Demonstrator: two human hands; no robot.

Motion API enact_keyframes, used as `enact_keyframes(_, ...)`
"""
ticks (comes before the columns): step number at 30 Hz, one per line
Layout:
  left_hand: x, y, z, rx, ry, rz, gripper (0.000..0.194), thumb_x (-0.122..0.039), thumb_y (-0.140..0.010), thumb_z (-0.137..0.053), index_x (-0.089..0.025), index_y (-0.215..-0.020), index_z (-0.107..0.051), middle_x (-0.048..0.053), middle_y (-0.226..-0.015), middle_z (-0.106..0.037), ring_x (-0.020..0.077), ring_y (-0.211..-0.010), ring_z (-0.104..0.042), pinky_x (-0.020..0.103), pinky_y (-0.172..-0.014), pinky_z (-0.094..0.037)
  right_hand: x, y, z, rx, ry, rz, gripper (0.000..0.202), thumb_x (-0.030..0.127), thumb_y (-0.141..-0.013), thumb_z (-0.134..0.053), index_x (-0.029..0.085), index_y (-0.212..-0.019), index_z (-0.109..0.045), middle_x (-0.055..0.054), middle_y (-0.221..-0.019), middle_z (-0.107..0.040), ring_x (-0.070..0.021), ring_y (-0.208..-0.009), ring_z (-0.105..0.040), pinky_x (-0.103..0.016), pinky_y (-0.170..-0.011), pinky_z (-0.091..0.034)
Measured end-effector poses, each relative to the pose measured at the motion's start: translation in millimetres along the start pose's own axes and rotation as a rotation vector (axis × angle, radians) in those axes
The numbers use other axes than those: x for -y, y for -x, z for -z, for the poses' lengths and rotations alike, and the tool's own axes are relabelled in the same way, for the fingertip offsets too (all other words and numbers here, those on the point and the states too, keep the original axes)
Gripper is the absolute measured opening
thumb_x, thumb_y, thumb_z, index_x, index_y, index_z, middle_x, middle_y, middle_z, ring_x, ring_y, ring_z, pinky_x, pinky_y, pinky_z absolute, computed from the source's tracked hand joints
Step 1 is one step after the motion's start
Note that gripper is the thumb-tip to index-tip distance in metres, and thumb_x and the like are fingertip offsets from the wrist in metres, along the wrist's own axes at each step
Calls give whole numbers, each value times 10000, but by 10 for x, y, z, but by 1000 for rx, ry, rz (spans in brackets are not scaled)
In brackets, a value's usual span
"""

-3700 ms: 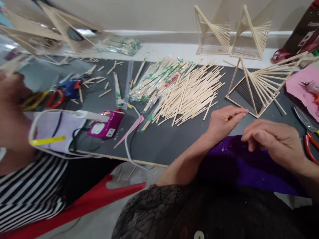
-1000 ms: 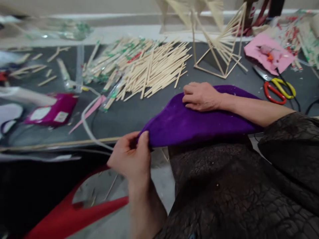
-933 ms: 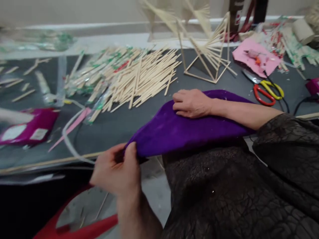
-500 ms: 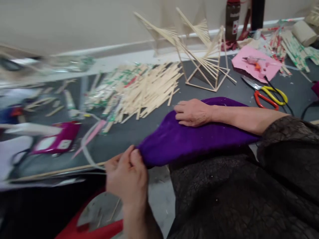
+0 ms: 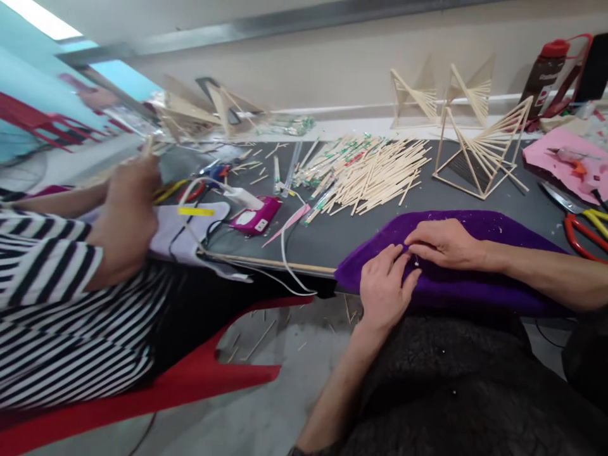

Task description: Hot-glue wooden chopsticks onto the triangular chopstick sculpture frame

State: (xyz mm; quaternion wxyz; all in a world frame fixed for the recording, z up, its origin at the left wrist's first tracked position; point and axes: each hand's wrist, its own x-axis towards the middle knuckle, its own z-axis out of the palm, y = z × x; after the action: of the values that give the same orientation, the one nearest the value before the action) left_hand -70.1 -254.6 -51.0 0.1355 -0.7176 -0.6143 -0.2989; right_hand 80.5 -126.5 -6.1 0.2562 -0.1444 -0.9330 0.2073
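Note:
A purple cloth (image 5: pixel 475 272) lies along the table's front edge and hangs over it above my lap. White specks and wisps dot its surface. On its left part rests my left hand (image 5: pixel 384 285), thumb and fingers apart. My right hand (image 5: pixel 441 244) meets it from the right, its thumb and fingertips drawn together low on the cloth. A small whitish bit (image 5: pixel 417 259) shows between the two hands. What the right fingertips pinch, if anything, is too small to make out.
Loose wooden sticks (image 5: pixel 380 174) lie in a heap behind the cloth. A stick frame model (image 5: pixel 484 152) stands right of them, and scissors (image 5: pixel 577 221) lie at the far right. At left, a person in a striped sleeve (image 5: pixel 52 259) works beside a magenta packet (image 5: pixel 256 218) and cables.
My left hand has let go of the cloth's left end and come to the right hand on the cloth. My view has swung left, bringing the neighbouring person into sight.

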Motion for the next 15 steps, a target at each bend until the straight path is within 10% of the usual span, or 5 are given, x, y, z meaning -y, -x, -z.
enact_keyframes(5, 52, 5, -33, 20, 8, -20, 318, -376, -918, -565, -166, -1134, -667, 112, -1176, -700, 256, -1142, -625, 397, -937, -448, -115, -257, 374, -80, -219, -329, 210, 221, -881, -531, 155, -730, -660, -2, -660, -662, -101, -585, -585, -232, -596, -442)
enact_keyframes(15, 126, -43, -27, -12, 12, -75, 283, -369, -899, -593, -189, -1103, -672, 102, -1121, -717, 267, -1061, -657, 381, -846, -465, 112, -471, 1174, -164, -271, -398, 143, 146, -850, -610, 138, -711, -640, 29, -586, -622, -60, -498, -548, -172, -454, -397)
